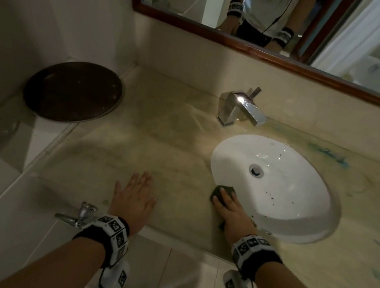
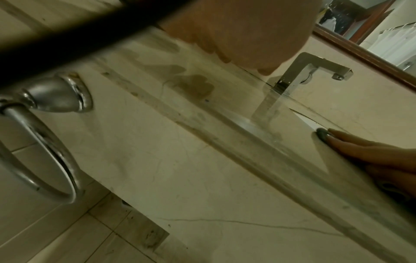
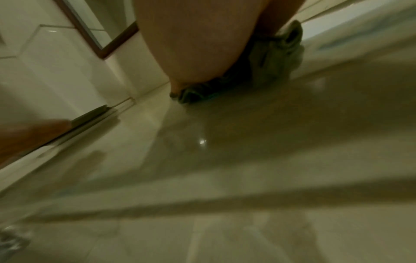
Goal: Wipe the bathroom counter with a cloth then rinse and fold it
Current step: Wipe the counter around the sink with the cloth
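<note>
Hands: two (image 1: 134, 195) (image 1: 230, 210); cloth (image 1: 222, 191): one; sink (image 1: 298, 210): one.

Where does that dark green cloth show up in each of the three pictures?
Head view: the cloth lies low and centre-right, under the right hand at the sink's near-left rim.
Left wrist view: only a dark edge shows at the right, ahead of the fingers.
Right wrist view: top centre-right, bunched under the hand.
Shared landmark: the brown-framed mirror.
</note>
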`<state>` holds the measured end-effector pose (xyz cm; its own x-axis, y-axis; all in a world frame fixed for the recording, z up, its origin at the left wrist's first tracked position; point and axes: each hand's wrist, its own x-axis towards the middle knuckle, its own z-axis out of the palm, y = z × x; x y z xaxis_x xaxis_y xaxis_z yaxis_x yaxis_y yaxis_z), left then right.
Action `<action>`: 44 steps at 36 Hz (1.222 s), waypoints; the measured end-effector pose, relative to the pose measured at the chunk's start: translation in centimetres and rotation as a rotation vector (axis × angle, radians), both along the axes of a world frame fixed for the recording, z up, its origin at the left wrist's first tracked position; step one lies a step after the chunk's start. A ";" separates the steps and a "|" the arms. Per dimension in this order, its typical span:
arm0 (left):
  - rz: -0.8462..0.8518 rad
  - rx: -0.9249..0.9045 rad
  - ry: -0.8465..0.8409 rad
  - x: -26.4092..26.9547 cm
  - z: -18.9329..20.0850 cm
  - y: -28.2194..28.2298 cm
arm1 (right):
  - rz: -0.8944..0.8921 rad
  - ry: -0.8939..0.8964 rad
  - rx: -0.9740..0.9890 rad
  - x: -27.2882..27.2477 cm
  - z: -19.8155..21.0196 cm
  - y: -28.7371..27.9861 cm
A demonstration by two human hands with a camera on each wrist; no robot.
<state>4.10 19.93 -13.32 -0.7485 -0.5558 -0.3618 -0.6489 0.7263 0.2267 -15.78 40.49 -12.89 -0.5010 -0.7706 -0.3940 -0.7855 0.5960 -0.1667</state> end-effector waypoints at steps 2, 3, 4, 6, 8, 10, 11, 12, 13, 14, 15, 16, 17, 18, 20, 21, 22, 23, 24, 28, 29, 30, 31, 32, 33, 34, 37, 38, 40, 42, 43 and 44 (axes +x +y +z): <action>-0.001 0.001 -0.005 0.1 0.2 0.0 | -0.043 -0.003 0.052 -1.4 0.3 1.1; 0.001 0.000 -0.006 0.2 0.3 0.0 | -0.050 0.010 0.116 -2.1 0.7 1.5; 0.002 -0.006 -0.009 0.3 0.4 -0.1 | -0.048 0.035 0.197 -2.8 1.1 1.9; 0.003 -0.017 -0.014 0.5 0.8 -0.4 | -0.084 0.061 0.296 -3.9 2.1 2.3; 0.019 -0.011 0.004 0.8 1.1 -0.9 | -0.209 0.053 0.237 -4.7 2.9 2.1; 0.047 -0.011 0.016 1.3 1.2 -1.4 | -0.329 0.065 0.111 -4.8 3.5 0.7; 0.063 -0.010 0.022 1.6 1.2 -1.7 | -0.375 0.069 0.044 -4.4 3.7 -0.3; 0.081 -0.010 0.026 2.0 1.2 -2.0 | -0.398 0.069 -0.021 -3.8 3.8 -1.6; 0.097 -0.014 0.027 2.3 1.3 -2.2 | -0.398 0.069 -0.084 -2.9 3.9 -2.8; 0.108 -0.021 0.023 2.5 1.3 -2.5 | -0.379 0.067 -0.142 -1.8 3.9 -4.2; 0.118 -0.028 0.014 2.9 1.5 -2.8 | -0.348 0.054 -0.193 -0.5 3.9 -5.5; 0.126 -0.037 0.004 3.2 1.6 -3.1 | -0.303 0.025 -0.231 1.0 3.9 -6.7; 0.133 -0.047 -0.006 3.5 1.6 -3.4 | -0.249 -0.014 -0.260 2.6 3.8 -8.0; 0.140 -0.056 -0.012 3.8 1.7 -3.7 | -0.201 -0.058 -0.276 4.1 3.6 -9.2; 0.157 -0.066 -0.010 4.3 1.8 -4.2 | -0.144 -0.151 -0.280 7.2 3.1 -11.5; 0.165 -0.068 -0.008 4.6 1.8 -4.5 | -0.122 -0.188 -0.282 8.6 2.8 -12.6; 0.171 -0.070 -0.010 5.0 1.8 -4.8 | -0.096 -0.219 -0.284 9.9 2.5 -13.7; 0.175 -0.073 -0.017 5.3 1.9 -5.0 | -0.064 -0.244 -0.284 11.2 2.2 -14.6; 0.178 -0.071 -0.030 5.6 1.9 -5.3 | -0.024 -0.262 -0.277 12.3 1.9 -15.5; 0.206 -0.078 -0.064 6.9 1.7 -6.1 | 0.214 -0.202 -0.126 16.1 0.3 -17.0; 0.213 -0.078 -0.060 7.2 1.6 -6.3 | 0.248 -0.158 -0.094 16.6 0.0 -16.9; 0.217 -0.075 -0.055 7.4 1.5 -6.5 | 0.264 -0.127 -0.083 16.8 -0.3 -16.6; 0.218 -0.068 -0.047 7.7 1.4 -6.7 | 0.274 -0.113 -0.087 16.8 -0.6 -16.3; 0.218 -0.061 -0.037 7.9 1.3 -6.8 | 0.289 -0.106 -0.092 16.5 -0.7 -16.0; 0.220 -0.055 -0.026 8.1 1.2 -6.9 | 0.308 -0.100 -0.093 16.2 -0.8 -15.6; 0.222 -0.052 -0.018 8.2 1.1 -7.1 | 0.321 -0.090 -0.093 15.8 -0.9 -15.1; 0.222 -0.050 -0.001 8.2 0.9 -7.4 | 0.314 -0.069 -0.094 14.1 -0.7 -13.0; 0.221 -0.045 0.009 8.0 1.0 -7.5 | 0.296 -0.066 -0.102 13.5 -0.6 -12.2; 0.215 -0.035 0.021 7.9 1.1 -7.5 | 0.242 -0.066 -0.119 12.1 -0.6 -10.4; 0.206 -0.026 0.034 7.6 1.3 -7.4 | 0.167 -0.043 -0.134 10.5 -0.8 -8.7; 0.200 -0.026 0.036 7.5 1.5 -7.4 | 0.119 -0.031 -0.141 9.7 -0.9 -7.9; 0.194 -0.028 0.036 7.3 1.6 -7.3 | 0.072 -0.017 -0.136 8.9 -0.9 -7.2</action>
<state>11.45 12.60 -11.76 -0.6382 -0.7004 -0.3196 -0.7694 0.5944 0.2338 -6.88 33.33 -13.75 -0.4367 -0.8513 -0.2910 -0.8219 0.5090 -0.2556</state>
